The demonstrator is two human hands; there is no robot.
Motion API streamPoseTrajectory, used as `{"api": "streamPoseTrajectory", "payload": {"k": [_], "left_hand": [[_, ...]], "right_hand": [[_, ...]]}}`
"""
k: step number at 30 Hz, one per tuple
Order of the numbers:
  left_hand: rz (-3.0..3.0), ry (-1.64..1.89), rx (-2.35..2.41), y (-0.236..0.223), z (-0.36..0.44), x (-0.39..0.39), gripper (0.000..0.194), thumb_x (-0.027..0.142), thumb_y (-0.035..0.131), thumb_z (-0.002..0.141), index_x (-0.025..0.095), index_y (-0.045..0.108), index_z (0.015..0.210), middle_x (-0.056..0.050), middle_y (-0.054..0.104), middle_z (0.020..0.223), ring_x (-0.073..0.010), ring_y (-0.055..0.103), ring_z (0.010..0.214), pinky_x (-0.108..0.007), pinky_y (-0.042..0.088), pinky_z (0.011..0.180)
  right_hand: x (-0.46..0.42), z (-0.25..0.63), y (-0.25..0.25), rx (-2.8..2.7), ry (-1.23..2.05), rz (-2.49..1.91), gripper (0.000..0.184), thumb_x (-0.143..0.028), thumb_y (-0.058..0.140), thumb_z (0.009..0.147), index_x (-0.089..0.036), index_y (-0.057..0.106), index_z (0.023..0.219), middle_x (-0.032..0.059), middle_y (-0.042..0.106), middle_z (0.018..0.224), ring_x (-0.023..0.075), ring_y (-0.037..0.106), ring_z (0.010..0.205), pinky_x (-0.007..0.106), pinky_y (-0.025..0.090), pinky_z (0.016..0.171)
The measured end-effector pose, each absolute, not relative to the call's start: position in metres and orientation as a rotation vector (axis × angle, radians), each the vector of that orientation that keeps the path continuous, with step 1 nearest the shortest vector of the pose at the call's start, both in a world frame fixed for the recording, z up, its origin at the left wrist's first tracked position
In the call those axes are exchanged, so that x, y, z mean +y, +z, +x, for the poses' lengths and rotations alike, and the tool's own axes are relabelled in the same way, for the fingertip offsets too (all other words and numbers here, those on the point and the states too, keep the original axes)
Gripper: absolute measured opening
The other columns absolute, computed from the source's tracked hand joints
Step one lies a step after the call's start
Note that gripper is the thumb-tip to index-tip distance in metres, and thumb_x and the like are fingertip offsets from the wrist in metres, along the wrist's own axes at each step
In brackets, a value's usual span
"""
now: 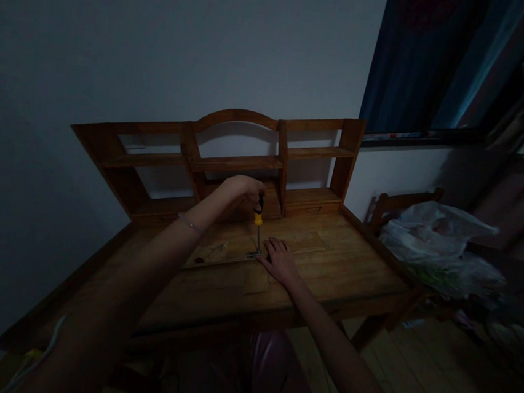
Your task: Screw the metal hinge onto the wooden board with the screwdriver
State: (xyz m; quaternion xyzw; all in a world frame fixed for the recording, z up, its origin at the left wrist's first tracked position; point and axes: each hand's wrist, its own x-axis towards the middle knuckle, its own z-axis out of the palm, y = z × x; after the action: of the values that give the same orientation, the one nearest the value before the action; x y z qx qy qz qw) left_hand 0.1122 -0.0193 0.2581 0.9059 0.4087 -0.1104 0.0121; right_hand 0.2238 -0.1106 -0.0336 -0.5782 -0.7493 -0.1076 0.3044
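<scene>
My left hand (243,190) is closed round the top of a screwdriver (258,224) with a yellow and black handle, held upright. Its metal shaft points down at a small metal fitting (252,255) on a wooden board (238,247) that lies on the desk (338,272). My right hand (279,260) rests flat on the board beside the fitting, fingers stretched out and apart. A thin bracelet circles my left wrist. The room is dim, so the fitting's shape is hard to make out.
A wooden shelf unit (229,156) stands along the back of the desk against the wall. A chair (400,203) with plastic bags (438,238) on it stands at the right. A dark curtain (423,57) hangs at the upper right. Wooden floor shows at the lower right.
</scene>
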Motion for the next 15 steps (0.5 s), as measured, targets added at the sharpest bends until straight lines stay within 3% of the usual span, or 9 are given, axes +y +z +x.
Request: {"api": "streamPoseTrajectory", "payload": {"k": [3, 6, 11, 15], "left_hand": [[2.795, -0.364, 1.518, 0.252, 0.117, -0.025, 0.035, 0.044, 0.068, 0.076, 0.015, 0.077, 0.093, -0.011, 0.073, 0.08, -0.0241, 0.067, 0.087, -0.026, 0.048, 0.078], [2.833, -0.242, 1.577, 0.25, 0.119, -0.028, 0.027, 0.033, 0.062, 0.081, 0.014, 0.076, 0.093, -0.014, 0.074, 0.086, -0.0236, 0.068, 0.086, -0.028, 0.048, 0.079], [2.906, -0.363, 1.188, 0.254, 0.11, -0.028, 0.031, 0.013, 0.06, 0.072, 0.018, 0.073, 0.1, -0.005, 0.074, 0.101, -0.0185, 0.066, 0.088, -0.023, 0.048, 0.077], [2.966, -0.166, 0.98, 0.253, 0.102, -0.028, 0.042, 0.013, 0.065, 0.067, 0.016, 0.068, 0.109, -0.005, 0.071, 0.111, -0.0178, 0.064, 0.096, -0.021, 0.047, 0.082]], "right_hand": [[-0.11, 0.224, -0.033, -1.98, -0.291, -1.528, 0.058, -0.059, 0.042, 0.096, -0.016, 0.054, 0.134, 0.0161, 0.054, 0.138, 0.0285, 0.045, 0.129, 0.045, 0.03, 0.109], [-0.111, 0.223, -0.034, -1.977, -0.286, -1.527, 0.058, -0.059, 0.043, 0.096, -0.017, 0.052, 0.135, 0.0161, 0.054, 0.138, 0.0281, 0.046, 0.129, 0.045, 0.031, 0.109], [-0.114, 0.224, -0.03, -1.924, -0.224, -1.451, 0.064, -0.061, 0.05, 0.091, -0.018, 0.05, 0.138, 0.016, 0.054, 0.137, 0.0284, 0.045, 0.13, 0.047, 0.032, 0.111], [-0.102, 0.231, 0.007, -1.547, 0.017, -1.188, 0.063, -0.056, 0.056, 0.09, -0.018, 0.048, 0.139, 0.0159, 0.053, 0.137, 0.027, 0.05, 0.127, 0.044, 0.04, 0.106]]}}
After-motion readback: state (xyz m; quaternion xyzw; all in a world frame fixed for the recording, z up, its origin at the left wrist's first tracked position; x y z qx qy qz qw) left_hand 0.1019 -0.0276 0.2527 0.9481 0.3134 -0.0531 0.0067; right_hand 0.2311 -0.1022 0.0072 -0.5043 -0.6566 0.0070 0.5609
